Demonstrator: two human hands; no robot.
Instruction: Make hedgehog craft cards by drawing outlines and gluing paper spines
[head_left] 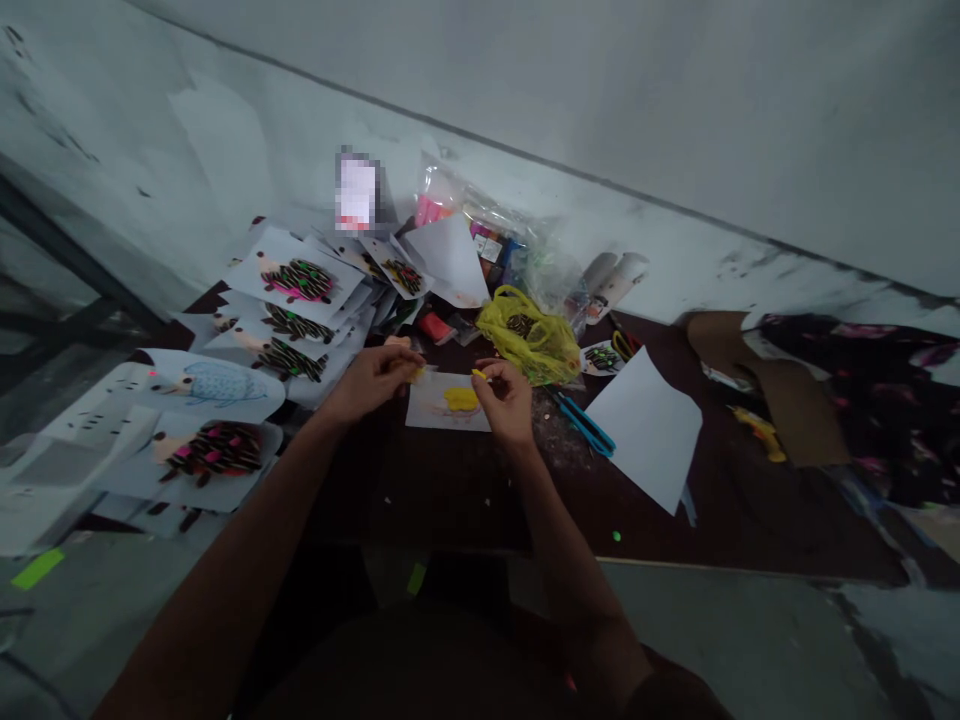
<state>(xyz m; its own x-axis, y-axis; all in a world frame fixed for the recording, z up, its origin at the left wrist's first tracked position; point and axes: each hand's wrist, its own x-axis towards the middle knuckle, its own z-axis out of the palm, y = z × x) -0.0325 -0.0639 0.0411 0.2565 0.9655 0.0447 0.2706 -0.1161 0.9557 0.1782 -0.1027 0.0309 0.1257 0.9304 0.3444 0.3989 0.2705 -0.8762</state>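
Here at the near edge of the bench point(442, 510), the left hand point(371, 382) and right hand point(506, 400) are held just above a white card point(427, 415), which is kept squarely between them, within easy reach of both. The left grip is clenched, with the thumb pinched against the fingers on a small yellow piece point(417, 374), and a matching yellow sliver point(478, 373) is gripped at the fingertips of the right; what the pieces are made of is too small to tell. A yellow patch point(460, 399) is laid on the card, right beneath the two grips. Just to the right, blue-handled scissors point(586, 425) are left lying on the bench beside a loose white sheet point(645, 425). Paper sheets bearing hedgehog pictures point(296, 280) are piled to the left, clear of the working spot, and a crumpled yellow plastic bag point(529, 335) is heaped just beyond the card. At the far side, a clear bag of supplies point(487, 235) and white tubes point(615, 283) are set against the wall point(675, 100).
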